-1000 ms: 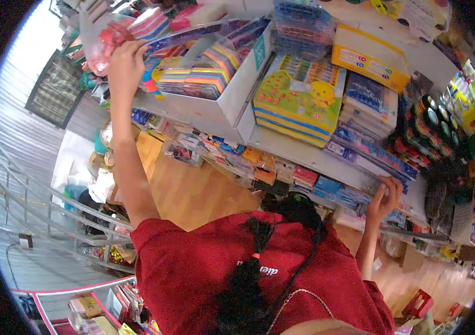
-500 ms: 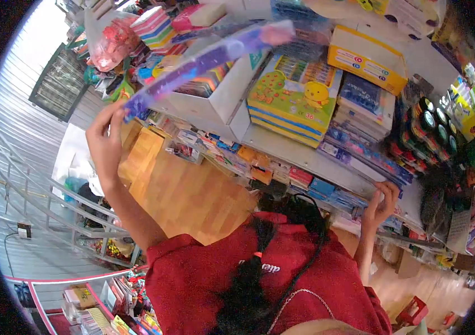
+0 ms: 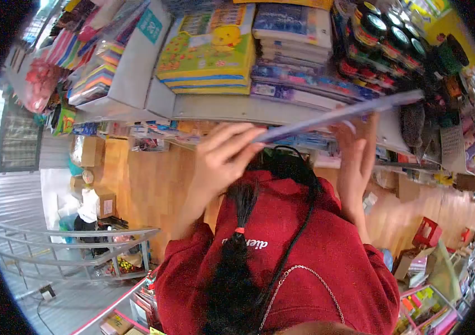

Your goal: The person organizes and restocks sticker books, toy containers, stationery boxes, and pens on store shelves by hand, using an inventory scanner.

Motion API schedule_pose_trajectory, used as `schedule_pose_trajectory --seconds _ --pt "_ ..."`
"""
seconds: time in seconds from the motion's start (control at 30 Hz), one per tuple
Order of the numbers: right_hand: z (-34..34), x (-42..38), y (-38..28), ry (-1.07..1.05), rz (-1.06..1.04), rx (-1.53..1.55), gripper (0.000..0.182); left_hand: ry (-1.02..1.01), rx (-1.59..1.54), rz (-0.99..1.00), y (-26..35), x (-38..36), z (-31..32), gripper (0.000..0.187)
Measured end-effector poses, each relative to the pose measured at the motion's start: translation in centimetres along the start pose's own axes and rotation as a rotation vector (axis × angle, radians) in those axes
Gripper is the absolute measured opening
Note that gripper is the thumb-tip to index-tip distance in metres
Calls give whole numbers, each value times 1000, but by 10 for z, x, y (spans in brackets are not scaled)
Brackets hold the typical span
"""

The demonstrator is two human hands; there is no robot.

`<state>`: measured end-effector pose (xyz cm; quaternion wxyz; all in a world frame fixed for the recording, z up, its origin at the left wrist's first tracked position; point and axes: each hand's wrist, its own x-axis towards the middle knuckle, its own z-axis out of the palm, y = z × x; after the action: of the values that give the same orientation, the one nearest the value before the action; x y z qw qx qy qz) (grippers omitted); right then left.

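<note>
My left hand (image 3: 227, 152) pinches one end of a long, flat purple-blue package (image 3: 341, 115), seen nearly edge-on and blurred. The package slants up to the right, in front of the shelf. My right hand (image 3: 353, 153) is raised beside the package's middle, fingers stretched upward and smeared by motion, partly behind it. Beyond the package, stacked yellow boxes with a chick picture (image 3: 207, 47) stand on the shelf. To their right are a pile of blue-and-white packs (image 3: 293, 30) and flat purple packs (image 3: 304, 92).
A white box of colourful packs (image 3: 131, 72) stands at the shelf's left. Dark-lidded jars (image 3: 396, 36) are at the right. Lower shelves hold more goods. A metal railing (image 3: 70, 259) curves at lower left, and a red crate (image 3: 427, 231) lies on the wooden floor.
My left hand has brought the package rightward and lower, in front of my chest. My right hand has left the shelf edge and come up beside the package. The view has shifted.
</note>
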<state>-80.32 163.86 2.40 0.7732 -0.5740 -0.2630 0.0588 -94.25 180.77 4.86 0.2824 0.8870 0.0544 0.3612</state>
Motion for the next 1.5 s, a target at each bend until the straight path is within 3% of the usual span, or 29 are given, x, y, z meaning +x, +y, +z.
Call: schedule_pose_trajectory --seconds 0.1,0.17,0.27,0.37,0.4,0.5,0.57,0.67,0.83,1.07,1.37,1.5 --pt "-18 13 -22 81 -18 49 58 -60 -41 322 6 3 41 29" --pt "-21 23 -39 84 -34 -22 55 -171 -148 329 12 3 63 28" --pt "-33 41 -54 -85 -241 -198 51 -119 -339 344 16 12 93 28" --pt "-42 54 -69 -217 -377 -588 47 -210 -346 267 30 24 99 23" --pt "-39 61 -73 -277 -464 -708 38 -203 -319 271 33 25 97 21" --pt "-18 69 -72 -508 -299 -882 39 -191 -227 291 16 22 85 21" --pt "-17 71 -38 -572 -307 -905 39 -125 -131 224 3 17 75 21" --pt "-21 76 6 -665 -467 -1012 35 -28 19 159 -10 15 68 21" --pt "-15 72 45 -587 -553 -1062 32 4 250 112 -35 13 84 29" --pt "-11 65 57 -348 -695 -1190 33 -59 237 113 -50 15 93 36" --pt "-8 64 62 -312 -668 -1165 35 -51 256 120 -48 18 93 35" --pt "-9 62 64 -319 -611 -1203 36 -34 124 202 -41 17 69 39"
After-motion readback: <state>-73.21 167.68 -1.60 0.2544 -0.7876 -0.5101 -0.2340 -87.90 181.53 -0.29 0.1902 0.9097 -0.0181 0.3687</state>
